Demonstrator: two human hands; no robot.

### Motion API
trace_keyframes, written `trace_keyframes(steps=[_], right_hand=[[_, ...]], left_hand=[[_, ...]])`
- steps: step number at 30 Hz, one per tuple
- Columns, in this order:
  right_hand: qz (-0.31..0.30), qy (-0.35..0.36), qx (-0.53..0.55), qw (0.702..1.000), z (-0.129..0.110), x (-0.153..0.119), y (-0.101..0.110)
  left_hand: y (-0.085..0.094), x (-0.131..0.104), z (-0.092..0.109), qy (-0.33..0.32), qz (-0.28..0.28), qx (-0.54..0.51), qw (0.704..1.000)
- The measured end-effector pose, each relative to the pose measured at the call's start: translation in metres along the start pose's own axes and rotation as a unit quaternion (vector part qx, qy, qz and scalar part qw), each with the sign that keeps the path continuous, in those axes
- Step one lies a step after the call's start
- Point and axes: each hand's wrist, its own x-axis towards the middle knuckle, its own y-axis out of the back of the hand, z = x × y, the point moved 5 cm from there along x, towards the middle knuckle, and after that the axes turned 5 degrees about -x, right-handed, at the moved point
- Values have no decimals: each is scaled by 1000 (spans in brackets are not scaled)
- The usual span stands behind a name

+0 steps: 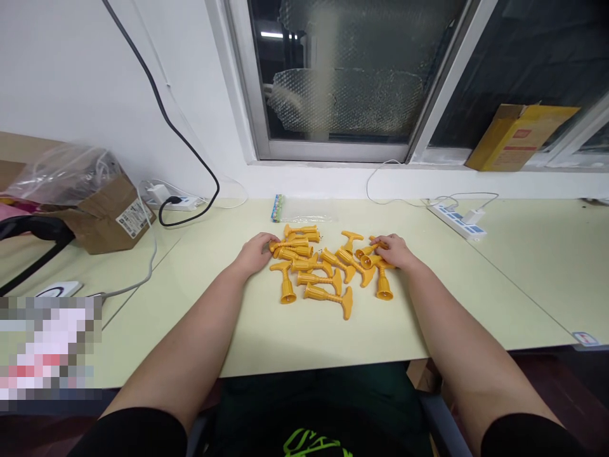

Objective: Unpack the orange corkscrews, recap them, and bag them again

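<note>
Nearest, well in front of the pile, sits the person's dark clothing (323, 406) with a bright green print. The pile of yellow plastic pieces (328, 293) lies on the pale table (285, 343); each has a T-shaped handle, and several show a flared, bell-like end. At the pile's left edge, the left hand (255, 255) touches the outermost pieces, its fingers close together and bent inward; whether they pinch one, I cannot tell. At its right edge, the right hand (396, 251) has its thumb and fingers curved over some pieces, though their exact grip is unclear.

Just behind the pile, a clear plastic bag (309, 209) with a colourful strip lies flat. Left of the pile and well apart stands an open cardboard box (107, 212) holding clear plastic; a black cable (176, 127) hangs between them. Behind the pile to the right is a white power strip (457, 220). Farther back are the window (342, 76) and, to the right, a yellow carton (518, 139) leaning against the glass.
</note>
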Motion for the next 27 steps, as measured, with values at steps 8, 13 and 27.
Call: trace_keyframes(steps=[8, 13, 27], right_hand=[[104, 58, 79, 990, -5, -2, 12], [212, 59, 230, 948, -5, -5, 25], [160, 139, 391, 896, -66, -36, 27]], left_hand=[[2, 0, 0, 63, -1, -37, 997], [0, -1, -2, 73, 1, -37, 997], [29, -12, 75, -51, 148, 80, 984]])
